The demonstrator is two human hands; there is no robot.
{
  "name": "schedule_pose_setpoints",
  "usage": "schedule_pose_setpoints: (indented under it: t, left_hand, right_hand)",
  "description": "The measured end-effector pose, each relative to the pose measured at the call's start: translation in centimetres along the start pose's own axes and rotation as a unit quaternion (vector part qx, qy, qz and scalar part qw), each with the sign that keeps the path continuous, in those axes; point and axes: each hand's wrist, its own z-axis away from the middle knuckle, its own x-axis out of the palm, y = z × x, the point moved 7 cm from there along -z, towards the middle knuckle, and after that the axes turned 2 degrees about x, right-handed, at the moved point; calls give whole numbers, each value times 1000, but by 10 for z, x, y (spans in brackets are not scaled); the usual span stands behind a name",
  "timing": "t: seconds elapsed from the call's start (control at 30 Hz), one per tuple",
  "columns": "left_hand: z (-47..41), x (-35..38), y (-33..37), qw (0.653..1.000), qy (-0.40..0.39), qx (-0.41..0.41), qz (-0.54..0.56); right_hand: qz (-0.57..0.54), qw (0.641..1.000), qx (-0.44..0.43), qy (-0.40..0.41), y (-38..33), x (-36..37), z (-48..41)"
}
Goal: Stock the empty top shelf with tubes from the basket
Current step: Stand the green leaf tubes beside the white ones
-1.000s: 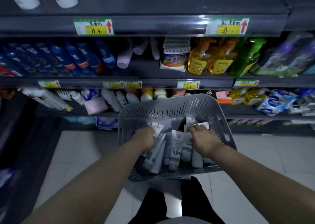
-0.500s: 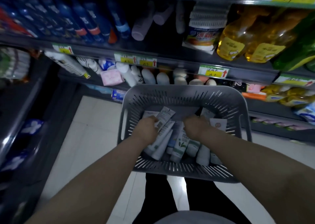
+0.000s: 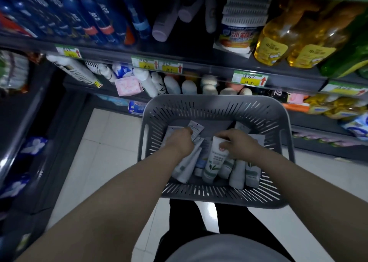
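- Since the tubes [image 3: 237, 172] lie heaped in the grey basket [image 3: 217, 102], caps mostly toward the person and crimped ends toward the shelves, each looks light, soft-walled and smooth; I judge that they will dent under a hard squeeze and slide against one another.
- Safest hold, by my reckoning, is round the firm shoulder near the cap or across the flat crimped end; the middle of the body gives and may slip.
- On the right hand [image 3: 239, 142] the grip is closed over the upper end of the green-leaf tube [image 3: 216, 160]; the fingers curl on it, and the tube tilts up out of the heap.
- On the left hand [image 3: 182, 140] the grip is curled among the tubes at the left of the basket and seems to pinch a white tube [image 3: 196, 127] near its crimped end; how many it holds I cannot tell.
- Below the basket are the person's dark-clad legs and a pale tiled floor [image 3: 111, 142]; what carries the basket is hidden.
- Beyond it the shelves hold blue bottles [image 3: 95, 22], yellow bottles [image 3: 278, 40] and price labels [image 3: 250, 78]; the empty top shelf is out of view, so the tubes probably face a high reach, where a loose hold could drop them.
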Motion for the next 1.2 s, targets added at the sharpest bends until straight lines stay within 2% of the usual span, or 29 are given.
schedule_pose_setpoints:
  t: [0.13, 0.23, 0.33, 0.5, 0.6, 0.67, 0.77, 0.9, 1.0, 1.2]
  left_hand:
    - [-7, 9, 10, 998, -39, -16, -38]
    - [-13, 17, 17, 995, -40, -27, -82]
    - [-20, 25, 22, 990, -29, -40, -128]
    - [-26, 27, 25, 973, 30, -50, -224]
    - [-22, 24, 34, 971, 46, -35, -234]
    - [-14, 15, 35, 979, 51, -41, -194]
    - [9, -6, 26, 992, 82, -50, -77]
    - [51, -33, 16, 987, 159, -29, 15]
    - [77, -53, 7, 976, 202, -18, 83]
    - [135, -123, 16, 946, 280, 103, 129]
  right_hand:
    - [11, 996, -19, 83, -15, -30, 24]
    - [41, 991, -2, 127, -10, -46, 35]
    - [50, 991, 13, 121, 0, -51, 38]
    - [82, 987, -45, 127, -2, -47, 41]
    - [77, 986, -76, 124, -2, -42, 41]
    - [78, 985, -90, 123, -4, -41, 41]
    - [97, 980, -119, 127, -13, -37, 44]
    - [100, 971, -139, 167, -25, -40, 57]
    - [78, 973, -139, 166, -41, -42, 68]
    - [86, 944, -141, 285, -86, -52, 106]
